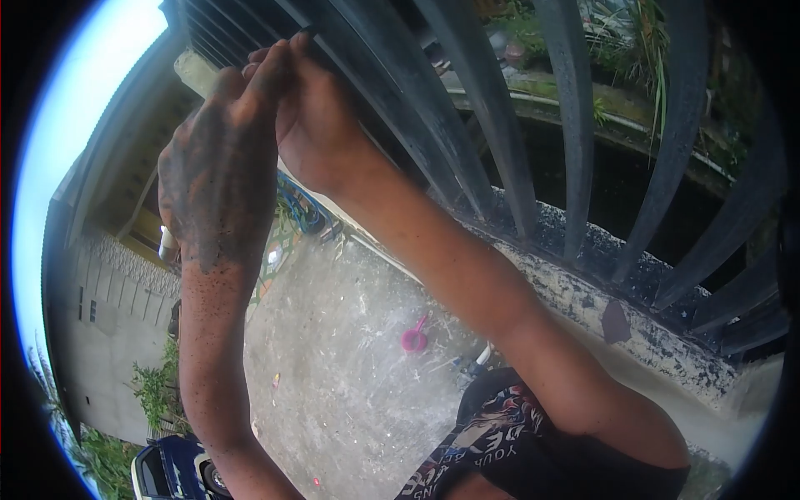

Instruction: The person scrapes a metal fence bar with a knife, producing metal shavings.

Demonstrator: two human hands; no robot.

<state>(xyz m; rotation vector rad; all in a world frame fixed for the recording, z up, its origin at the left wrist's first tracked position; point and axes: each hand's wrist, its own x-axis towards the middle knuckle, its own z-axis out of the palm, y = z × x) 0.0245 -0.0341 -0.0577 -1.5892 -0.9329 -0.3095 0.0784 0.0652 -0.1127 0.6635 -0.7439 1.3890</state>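
My left hand [218, 167], its back smeared with dark grey, is raised at the upper left with its fingers bent closed. Right against it is my right hand [310, 125], turned with its inner wrist toward me and its fingers curled. The fingertips of both meet beside the dark grey metal fence bars [492, 108]. A small dark tip [308, 31] shows at the right fingers; I cannot tell what the hands grip. Behind the left knuckles stands a cream-coloured block [195, 73].
Below lies a grey concrete floor [333, 367] with a pink round thing with a handle [407, 341] and blue hose [310, 218]. A low wall with peeling paint [667, 354] carries the bars. Plants grow beyond them. A dark blue car [179, 463] stands at the lower left.
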